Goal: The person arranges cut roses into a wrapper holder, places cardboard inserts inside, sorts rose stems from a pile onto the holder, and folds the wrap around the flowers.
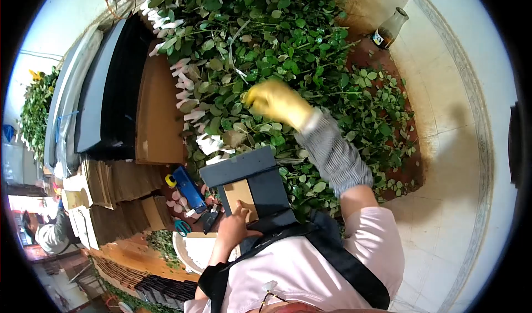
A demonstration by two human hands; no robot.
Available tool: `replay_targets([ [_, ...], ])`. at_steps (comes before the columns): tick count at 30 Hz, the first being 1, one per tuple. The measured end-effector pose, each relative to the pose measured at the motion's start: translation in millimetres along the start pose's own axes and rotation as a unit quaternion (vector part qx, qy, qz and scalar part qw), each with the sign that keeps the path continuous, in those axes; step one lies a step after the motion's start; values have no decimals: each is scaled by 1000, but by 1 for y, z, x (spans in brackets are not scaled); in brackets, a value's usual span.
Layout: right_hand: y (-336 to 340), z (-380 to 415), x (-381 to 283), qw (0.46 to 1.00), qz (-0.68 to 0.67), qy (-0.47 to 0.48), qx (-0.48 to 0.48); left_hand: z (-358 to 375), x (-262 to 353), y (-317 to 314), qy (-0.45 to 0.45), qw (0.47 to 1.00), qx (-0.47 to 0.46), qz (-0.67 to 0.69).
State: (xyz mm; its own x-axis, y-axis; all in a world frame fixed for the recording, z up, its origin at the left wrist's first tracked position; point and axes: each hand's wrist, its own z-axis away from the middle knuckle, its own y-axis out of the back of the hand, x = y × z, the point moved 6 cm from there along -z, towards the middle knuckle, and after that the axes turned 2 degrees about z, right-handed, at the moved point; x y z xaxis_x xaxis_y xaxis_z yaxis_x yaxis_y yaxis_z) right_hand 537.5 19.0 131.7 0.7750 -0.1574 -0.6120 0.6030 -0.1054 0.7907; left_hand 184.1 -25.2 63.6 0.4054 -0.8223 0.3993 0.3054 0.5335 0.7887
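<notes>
My bare left hand (234,224) rests on a tan cardboard piece (240,195), index finger stretched along it and thumb spread to the side. That cardboard lies on a dark grey folded sheet (269,186) with a raised flap, close in front of my body. Over a broad pile of leafy flower stems (260,41) is my right hand (277,101), in a yellow glove with a grey knitted sleeve. Motion smears its fingers, and I cannot tell whether they hold anything. White-wrapped flower heads (185,86) line the pile's left edge.
Left of the sheet are a blue box-shaped object (189,189), a yellow tape roll (170,180), teal-handled scissors (182,227) and a white basin (185,252). Stacked cardboard (124,213) stands farther left. A glass bottle (391,28) stands by the wall. Another person (52,236) is at far left.
</notes>
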Motion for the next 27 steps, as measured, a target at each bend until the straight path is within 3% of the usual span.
replay_targets([
  [1, -3, -27, 37, 955, 265, -127, -31, 2, -5, -11, 15, 1000, 23, 4],
  [3, -7, -62, 97, 850, 477, -223, 15, 2, -1, -16, 24, 998, 46, -39],
  [4, -10, -72, 119, 866, 450, -197, 92, 1, 0, -18, 28, 996, 51, -61],
  [7, 5, -90, 115, 880, 440, -176, 43, -2, -6, -18, 18, 996, 65, -52],
  [8, 22, -84, 85, 889, 410, -121, 164, 0, -7, -20, 8, 997, 72, -29],
  [10, 48, -59, 42, 856, 388, -22, 340, 1, -3, -14, 8, 996, 83, -29],
  [13, 78, -10, -5, 899, 191, 111, 379, 1, -1, -9, 10, 996, 83, -14],
  [14, 63, -6, 18, 929, 14, 90, 358, 2, 1, -6, 10, 997, 76, -27],
  [18, 95, 77, -18, 892, -49, 37, 449, 1, -1, -9, -20, 994, 104, -26],
  [20, 118, 120, -21, 857, -11, -13, 515, 3, 3, -6, -10, 992, 114, -54],
  [24, 112, 200, -27, 866, 58, -103, 486, 1, -2, -15, -27, 988, 144, -56],
  [26, 76, 232, -16, 903, 5, -237, 358, 2, -2, -10, -36, 988, 147, -23],
  [27, 53, 242, -21, 933, 32, -289, 212, 2, 1, -6, -34, 987, 155, -31],
])
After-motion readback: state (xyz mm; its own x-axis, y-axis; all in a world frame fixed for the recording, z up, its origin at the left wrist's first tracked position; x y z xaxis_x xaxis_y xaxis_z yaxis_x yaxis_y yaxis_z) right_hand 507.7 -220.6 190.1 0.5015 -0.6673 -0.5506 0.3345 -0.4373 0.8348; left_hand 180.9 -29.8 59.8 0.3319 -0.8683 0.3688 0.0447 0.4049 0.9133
